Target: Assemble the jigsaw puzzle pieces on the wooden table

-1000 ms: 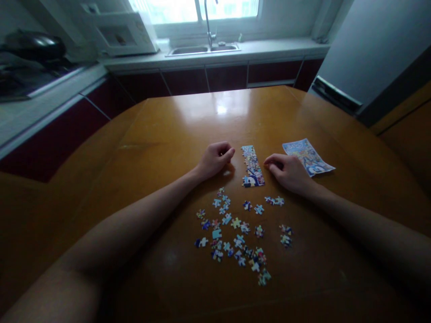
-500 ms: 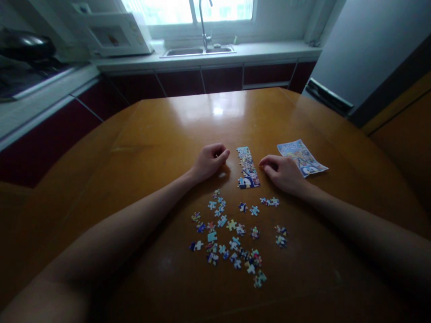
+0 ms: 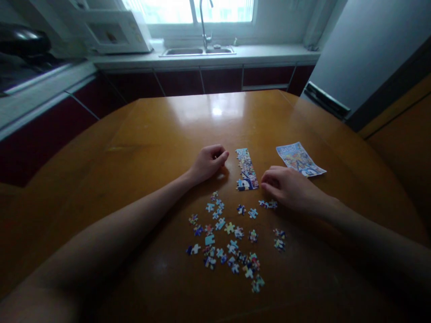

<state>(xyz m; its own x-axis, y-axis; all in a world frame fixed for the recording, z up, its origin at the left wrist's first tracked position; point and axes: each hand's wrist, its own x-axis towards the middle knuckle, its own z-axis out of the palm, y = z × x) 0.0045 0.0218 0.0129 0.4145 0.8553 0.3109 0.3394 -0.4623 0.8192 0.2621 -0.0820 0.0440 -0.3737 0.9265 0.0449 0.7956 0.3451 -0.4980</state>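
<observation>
An assembled strip of jigsaw puzzle (image 3: 247,169) lies on the table between my two hands, its knobbed edge facing left. My left hand (image 3: 209,162) rests to the left of the strip, fingers curled in with the thumb against them; whatever may be inside is hidden. Close to the strip's lower right corner is my right hand (image 3: 285,185), also curled, its fingertips turned away from view. Loose puzzle pieces (image 3: 229,228) are scattered nearer to me, several of them touching or overlapping. A linked pair of pieces (image 3: 268,204) lies just below my right hand.
A printed picture sheet (image 3: 299,158) lies beyond my right hand, partly covered by it. The wooden table (image 3: 161,130) has a glare patch at its far side. Behind it are a sink (image 3: 183,52), a microwave (image 3: 112,33) and a fridge (image 3: 363,54).
My right hand has drawn back toward me and slightly right, away from the strip's side. My left hand stays in place. The whole view has shifted slightly.
</observation>
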